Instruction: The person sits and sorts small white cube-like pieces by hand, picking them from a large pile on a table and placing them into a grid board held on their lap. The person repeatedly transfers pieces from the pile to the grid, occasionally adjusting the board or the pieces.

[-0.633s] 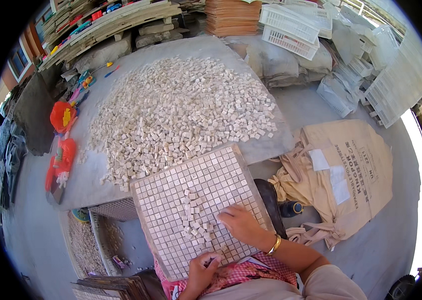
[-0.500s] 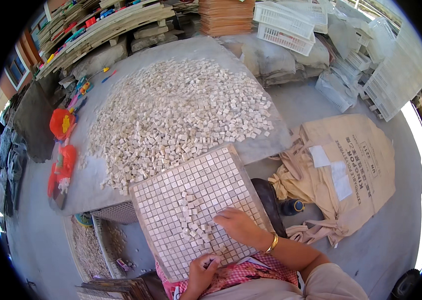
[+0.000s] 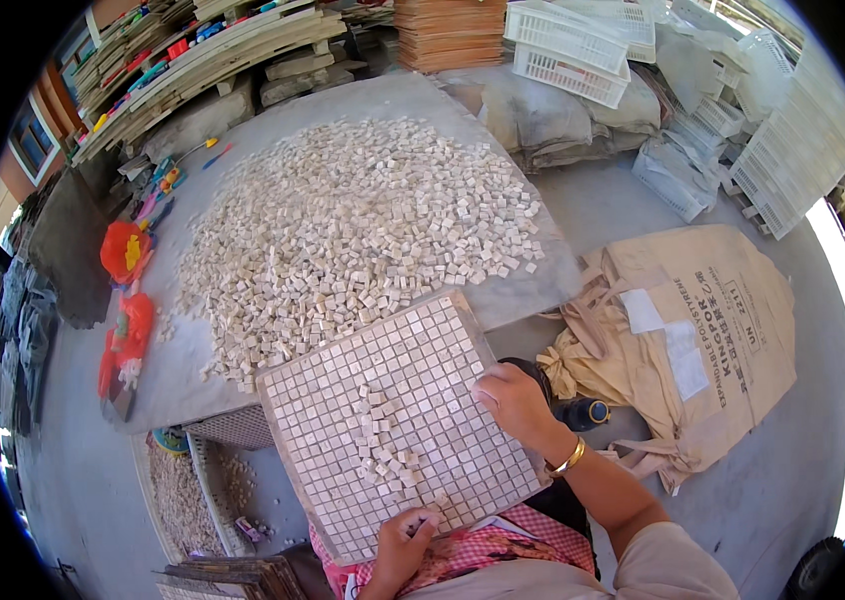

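Observation:
On my lap a square grid board (image 3: 278, 425) lies tilted, its cells filled with small pale stone tiles (image 3: 433, 345). Loose tiles (image 3: 378, 425) are heaped in a strip over its middle. My right hand (image 3: 518, 400), a gold bracelet on its wrist, is closed with the fingertips down at the board's right edge; whatever they pinch is hidden. At the near edge my left hand (image 3: 406, 545) is curled, its thumb on top; a small dark spot shows by the thumb, and its contents cannot be made out.
A large tile pile (image 3: 353, 220) covers the grey table (image 3: 533, 300) beyond the board. To the right are a tan sack (image 3: 723, 320) and a dark bottle (image 3: 583, 413). Orange-red bags (image 3: 128, 330) lie on the left; white crates (image 3: 573, 70) stand at the back.
My right hand has moved right and away from me, from the loose tiles at the middle to the board's right edge. My left hand has stayed about where it was.

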`<state>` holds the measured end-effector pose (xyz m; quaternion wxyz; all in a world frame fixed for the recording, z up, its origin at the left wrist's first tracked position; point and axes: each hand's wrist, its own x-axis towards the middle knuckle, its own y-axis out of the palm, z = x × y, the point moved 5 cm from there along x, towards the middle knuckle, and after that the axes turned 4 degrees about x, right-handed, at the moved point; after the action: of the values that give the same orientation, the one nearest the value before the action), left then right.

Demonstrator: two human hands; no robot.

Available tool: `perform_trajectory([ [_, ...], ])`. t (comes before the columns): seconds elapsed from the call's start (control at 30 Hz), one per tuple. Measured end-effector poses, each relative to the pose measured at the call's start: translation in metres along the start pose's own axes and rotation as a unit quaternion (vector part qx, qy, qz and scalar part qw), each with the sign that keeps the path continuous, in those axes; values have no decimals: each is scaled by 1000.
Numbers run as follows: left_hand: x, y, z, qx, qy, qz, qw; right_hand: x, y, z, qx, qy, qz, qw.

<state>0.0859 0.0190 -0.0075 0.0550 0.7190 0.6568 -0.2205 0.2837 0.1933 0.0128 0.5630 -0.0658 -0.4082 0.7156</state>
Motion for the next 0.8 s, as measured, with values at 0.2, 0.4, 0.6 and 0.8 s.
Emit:
perform_trajectory([
  [0.2,-1,-1,1,27,-7,6,1000,12,-20,-6,39,44,-19,998],
  [0.4,-1,-5,11,-20,-19,-6,1000,9,-16,-13,49,105,-2,993],
  [0.6,-1,-2,6,3,-21,5,1000,8,-7,-6,41,104,-6,994],
  [0.8,1,-3,12,-35,-5,2,999,11,-8,-6,51,141,1,989],
])
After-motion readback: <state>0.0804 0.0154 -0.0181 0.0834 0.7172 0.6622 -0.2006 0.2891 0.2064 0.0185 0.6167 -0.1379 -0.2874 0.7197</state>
